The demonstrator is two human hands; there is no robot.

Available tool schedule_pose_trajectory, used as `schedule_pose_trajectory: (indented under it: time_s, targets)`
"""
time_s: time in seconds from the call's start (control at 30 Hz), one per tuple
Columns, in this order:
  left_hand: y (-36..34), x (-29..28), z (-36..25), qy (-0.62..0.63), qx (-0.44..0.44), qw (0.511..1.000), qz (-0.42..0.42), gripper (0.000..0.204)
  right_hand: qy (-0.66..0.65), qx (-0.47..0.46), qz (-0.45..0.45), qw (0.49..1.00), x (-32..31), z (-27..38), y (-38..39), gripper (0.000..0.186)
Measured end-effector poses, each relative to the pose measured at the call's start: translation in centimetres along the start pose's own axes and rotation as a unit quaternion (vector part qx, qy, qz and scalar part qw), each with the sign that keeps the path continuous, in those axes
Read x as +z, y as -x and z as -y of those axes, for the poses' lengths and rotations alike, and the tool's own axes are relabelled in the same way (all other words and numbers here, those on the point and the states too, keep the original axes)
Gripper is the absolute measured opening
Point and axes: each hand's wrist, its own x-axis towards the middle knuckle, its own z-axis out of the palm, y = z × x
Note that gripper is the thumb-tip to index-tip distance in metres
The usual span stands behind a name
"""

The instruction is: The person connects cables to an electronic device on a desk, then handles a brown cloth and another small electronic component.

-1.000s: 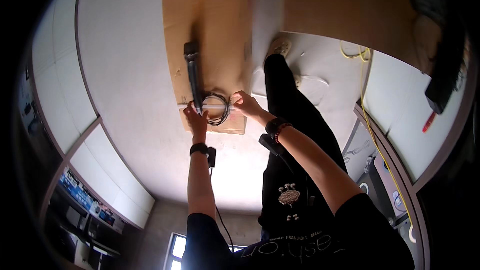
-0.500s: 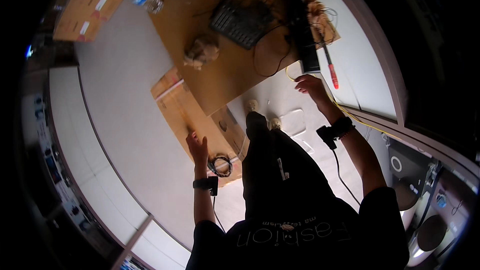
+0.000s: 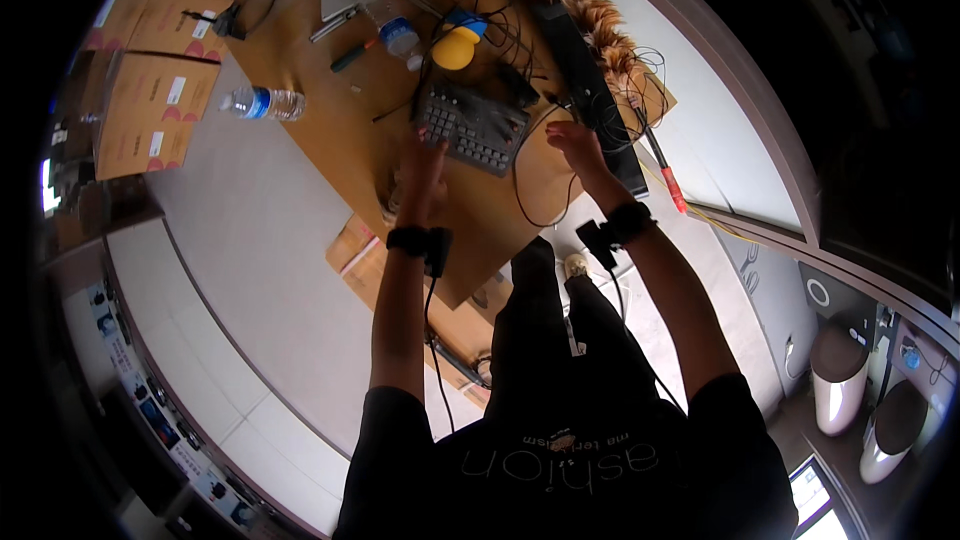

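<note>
A dark keyboard (image 3: 478, 132) lies at an angle on the brown table (image 3: 490, 215). My left hand (image 3: 422, 162) is at its near left corner, with thumb and finger apart; I cannot tell if they touch it. Just right of the keyboard is my right hand (image 3: 577, 145), its fingers bent loosely to the left with nothing visible in them. A thin black cable (image 3: 517, 190) loops between the keyboard and my right hand. Partly hidden by my left hand and wrist is a crumpled brown thing (image 3: 388, 198).
Beyond the keyboard lie a yellow-and-blue rounded object (image 3: 455, 47), a clear plastic bottle (image 3: 402, 38) and a screwdriver (image 3: 352, 57). A long black bar (image 3: 590, 90) and brown fur (image 3: 600, 15) line the right side. A water bottle (image 3: 262, 103) and cardboard boxes (image 3: 160, 110) are left.
Both hands have moved forward over the table to the keyboard, the left from above the cardboard on the floor, the right from beside a yellow cable. The view has shifted toward the table.
</note>
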Motion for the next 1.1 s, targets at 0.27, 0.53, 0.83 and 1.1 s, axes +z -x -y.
schedule_pose_trajectory:
  time_s: [0.27, 0.53, 0.83, 1.1]
  targets:
    - [-7.8, 0.1, 0.6, -0.06, 0.035, 0.998, 0.011, 0.06, 0.112, 0.046, -0.001, 0.993, 4.9, 3.4, -3.2, 0.008]
    - [-5.3, -2.9, -2.4, -0.145, 0.037, 0.982, 0.112, 0.06, 0.038, 0.127, 0.094, 0.987, 6.9, 0.4, 2.3, 0.012]
    - [-4.7, -2.5, -1.4, -0.219, 0.16, 0.961, 0.053, 0.043, -0.203, 0.216, 0.053, 0.954, 5.8, 3.3, -0.4, 0.023]
    - [-3.3, 2.1, -5.3, -0.263, 0.323, 0.906, 0.071, 0.024, -0.324, 0.228, 0.131, 0.909, 4.9, 3.9, 0.3, 0.023]
